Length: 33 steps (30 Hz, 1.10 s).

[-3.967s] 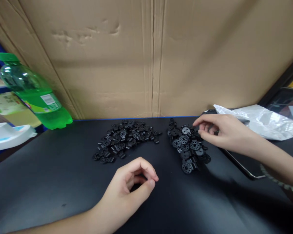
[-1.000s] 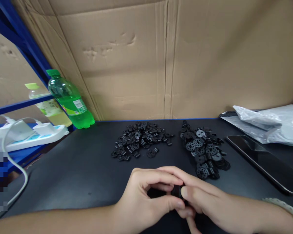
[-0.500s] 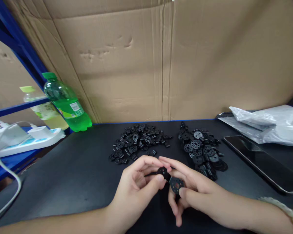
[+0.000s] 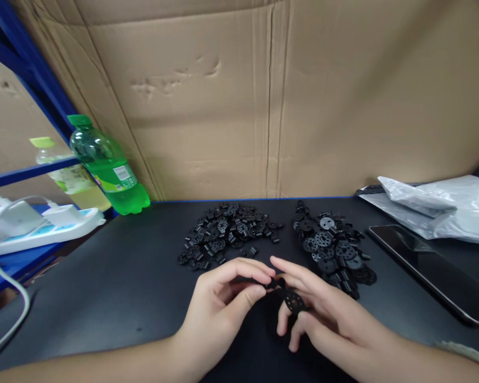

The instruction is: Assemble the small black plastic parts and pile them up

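Between my two hands is a black plastic clip [image 4: 294, 301] with a round, perforated end, tilted edge-on more than flat. My left hand [image 4: 227, 311] pinches its smaller end between thumb and fingertips, which hide most of that end. My right hand [image 4: 323, 314] has its thumb at the lower edge of the round end and other fingers behind it, with the index finger raised. Beyond my left hand lies a pile of small black perforated parts [image 4: 231, 229]. A second pile of black clips with larger round discs [image 4: 331, 247] lies past my right hand.
A smartphone [image 4: 431, 271] and a clear plastic bag [image 4: 435, 205] lie on the right. At left stand a green soda bottle [image 4: 112, 170], a paler bottle [image 4: 74, 178] and a white power strip [image 4: 56, 229] with a cable. Cardboard [image 4: 207, 106] walls the back.
The clip's round end has turned from facing me to a steeper tilt. My right index finger has lifted off the left fingertips, and the right hand has shifted slightly right.
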### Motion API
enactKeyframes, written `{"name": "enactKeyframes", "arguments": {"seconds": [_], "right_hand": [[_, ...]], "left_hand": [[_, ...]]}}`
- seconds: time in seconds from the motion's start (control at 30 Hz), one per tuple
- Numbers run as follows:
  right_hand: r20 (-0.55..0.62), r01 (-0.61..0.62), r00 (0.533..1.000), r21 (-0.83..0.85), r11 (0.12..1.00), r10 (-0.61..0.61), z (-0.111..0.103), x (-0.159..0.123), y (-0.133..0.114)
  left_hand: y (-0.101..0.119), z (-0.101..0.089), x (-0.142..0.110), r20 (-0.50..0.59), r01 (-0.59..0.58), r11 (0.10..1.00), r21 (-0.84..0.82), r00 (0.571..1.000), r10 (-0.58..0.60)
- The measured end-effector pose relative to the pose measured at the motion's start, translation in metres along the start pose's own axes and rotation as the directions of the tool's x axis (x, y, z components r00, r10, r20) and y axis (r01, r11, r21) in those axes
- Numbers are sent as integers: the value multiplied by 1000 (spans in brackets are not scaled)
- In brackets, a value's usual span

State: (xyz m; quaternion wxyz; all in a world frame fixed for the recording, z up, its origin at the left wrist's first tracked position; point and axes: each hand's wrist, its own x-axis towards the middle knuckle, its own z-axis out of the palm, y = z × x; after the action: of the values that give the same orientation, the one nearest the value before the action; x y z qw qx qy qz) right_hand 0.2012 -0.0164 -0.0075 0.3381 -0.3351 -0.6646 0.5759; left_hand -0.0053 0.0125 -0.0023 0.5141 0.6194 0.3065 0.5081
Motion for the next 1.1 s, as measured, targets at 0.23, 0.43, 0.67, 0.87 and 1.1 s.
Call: {"name": "enactKeyframes", "arguments": {"seconds": [0.23,0.43,0.67,0.87,1.1], "right_hand": [[-57,-10,998,213,977,22,-6,5,-6],[-199,-7,980,39,999,15,-9,7,-19],[-482,92,723,-643,761,-495,-83,15,-49],[-390,-47,796,-803,594,-464,-137,25,-38],[-203,-9,892,-902,432,-405,-140,26,-30]], "left_hand": [[6,2,-7,103,-240,939,248,970,221],[5,3,-7,154,-286,900,328,957,247],[-2,4,-11,126,-188,919,347,980,153],[0,4,-10,124,-172,901,398,983,134],[5,7,-12,210,-263,842,471,961,182]]}}
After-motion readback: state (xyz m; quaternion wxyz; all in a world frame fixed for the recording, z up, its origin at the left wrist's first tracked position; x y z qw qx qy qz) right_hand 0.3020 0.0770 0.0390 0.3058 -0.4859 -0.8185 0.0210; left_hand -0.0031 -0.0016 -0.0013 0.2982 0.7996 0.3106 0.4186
